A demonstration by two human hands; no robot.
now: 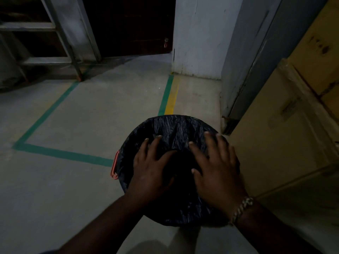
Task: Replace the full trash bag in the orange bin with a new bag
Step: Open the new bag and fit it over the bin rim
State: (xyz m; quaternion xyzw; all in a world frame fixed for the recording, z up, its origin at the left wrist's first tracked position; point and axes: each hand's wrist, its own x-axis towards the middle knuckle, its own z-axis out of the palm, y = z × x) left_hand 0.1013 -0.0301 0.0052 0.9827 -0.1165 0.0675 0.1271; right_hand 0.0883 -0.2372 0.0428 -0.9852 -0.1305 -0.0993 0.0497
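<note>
Down on the floor near the cardboard boxes at right, the orange bin is covered by a black bag stretched over its mouth. Both hands lie flat on the bag with fingers spread, gripping nothing: left hand, right hand. Green tape marks the floor at left.

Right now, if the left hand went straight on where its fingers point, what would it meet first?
More of the black bag stretched over the orange bin; the left hand lies flat on it. Depth beyond is unclear.

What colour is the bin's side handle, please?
Orange; the handle shows best in the head view.
</note>
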